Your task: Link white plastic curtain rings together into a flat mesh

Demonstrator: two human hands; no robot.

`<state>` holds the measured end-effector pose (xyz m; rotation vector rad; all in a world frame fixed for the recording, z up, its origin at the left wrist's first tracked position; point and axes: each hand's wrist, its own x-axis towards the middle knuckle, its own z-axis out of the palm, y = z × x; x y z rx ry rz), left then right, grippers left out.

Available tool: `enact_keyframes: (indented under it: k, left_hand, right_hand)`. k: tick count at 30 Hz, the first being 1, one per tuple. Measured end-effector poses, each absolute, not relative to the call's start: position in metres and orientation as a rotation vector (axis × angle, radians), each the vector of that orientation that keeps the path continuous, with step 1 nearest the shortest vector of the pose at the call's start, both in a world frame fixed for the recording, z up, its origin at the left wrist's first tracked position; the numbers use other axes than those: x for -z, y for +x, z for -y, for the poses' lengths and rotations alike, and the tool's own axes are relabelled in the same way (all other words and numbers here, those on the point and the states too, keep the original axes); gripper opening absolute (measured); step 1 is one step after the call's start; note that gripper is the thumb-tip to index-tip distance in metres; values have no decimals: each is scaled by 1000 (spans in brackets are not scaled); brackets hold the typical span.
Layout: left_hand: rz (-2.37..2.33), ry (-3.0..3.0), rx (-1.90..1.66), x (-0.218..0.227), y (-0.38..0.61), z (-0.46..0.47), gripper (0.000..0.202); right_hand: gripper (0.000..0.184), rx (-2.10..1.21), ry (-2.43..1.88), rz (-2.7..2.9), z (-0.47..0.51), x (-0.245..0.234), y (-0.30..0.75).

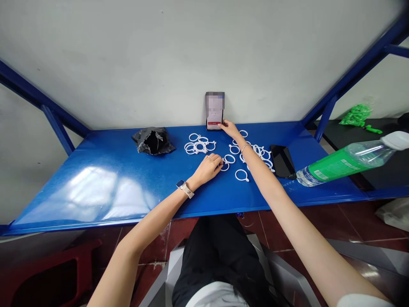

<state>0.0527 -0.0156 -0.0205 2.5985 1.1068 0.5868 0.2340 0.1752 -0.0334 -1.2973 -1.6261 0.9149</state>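
The phone (214, 111) stands against the wall (153, 68), the right hand (229, 128) at its lower corner. On the surface (179, 170), the left hand (207, 169) meets rings (230, 163). I cannot tell whether either grip is closed.

Seemingly a workshop: blue-framed workbench (128, 162).

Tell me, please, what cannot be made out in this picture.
All in the head view:
Standing phone: upper screen, pixelated.
Bag: inside, lost in shadow.
Rings: some partly hidden by the right forearm.
Left hand: grip, hidden by its own fingers.
Bottle: fine print, too small.
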Motion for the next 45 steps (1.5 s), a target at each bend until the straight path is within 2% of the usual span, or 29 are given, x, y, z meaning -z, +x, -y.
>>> enact_keyframes:
  k: [5,8,10,12,16,19,23,29,32,36,45]
  left_hand:
    - [-1133,2511,-681,25,53,15,18]
    - [-1172,2521,-693,28,53,14,24]
    - [-1229,2513,-738,29,53,12,26]
    - [-1316,2461,-859,28,54,8,27]
    - [-1482,2241,-1204,24,62,1,29]
    - [-1469,2082,-1287,19,73,-1,23]
    - [-1241,1730,-1123,9,78,-3,11]
    - [-738,1276,-861,-2,61,-6,19]
    - [-629,1258,-812,-4,58,-4,23]
    - [-607,1325,-797,-4,62,0,43]
    - [-533,1294,-816,-2,67,2,61]
  right_hand:
    - [33,-872,-1372,1534,-171,23,233]
    - [35,-673,-1459,1431,-143,6,240]
    - [23,-556,-1405,1481,-110,-6,246]
    - [13,-611,-1305,1640,-73,-14,250]
    - [27,-873,-1278,1768,-16,-15,249]
    - [40,-980,-1234,1744,-5,-9,245]
    - [49,-1258,-1125,1625,-9,-9,246]
    - [54,-1649,-984,1460,-4,-14,247]
    - [51,-1670,-969,1449,1,-16,240]
    - [48,-1682,-959,1441,7,-16,234]
    - [64,-1774,-862,1197,10,-12,227]
